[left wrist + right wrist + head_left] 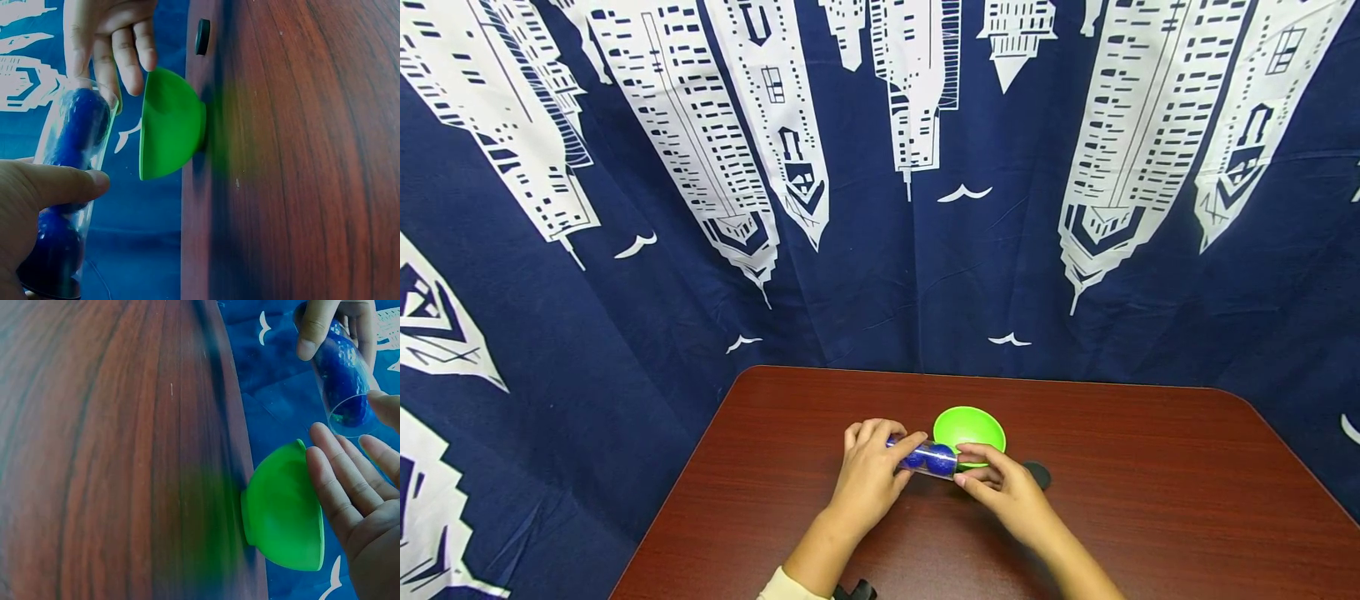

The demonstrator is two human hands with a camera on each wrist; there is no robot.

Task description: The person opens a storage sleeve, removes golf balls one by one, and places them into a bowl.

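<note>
**Both hands on clear tube of blue balls, beside green bowl**

Head view: person's left hand (871,468) and right hand (1003,487) hold a clear tube (929,457) between them, lying roughly level just above the table (1150,500). Blue balls (938,457) sit inside it. Left fingers wrap one end; right thumb and fingers pinch the other end. Green bowl (969,431) stands upright on the table just behind the tube. Small black disc (1039,474) lies on the table just right of the right hand. Navy curtain (625,208) with white skyscraper print hangs behind.

Left wrist view: left hand (31,219) grips the tube (72,181), thumb pressed across its wall; blue balls (78,134) stacked inside. Right hand's fingers (119,44) touch the far end. Bowl (169,125) close beside, disc (202,36) farther along the table (300,156).

Right wrist view: right hand (362,506) shows straight fingers near the bowl (284,509), thumb tip at the tube's open end (347,375). Left hand (328,325) curls round the far end.
</note>
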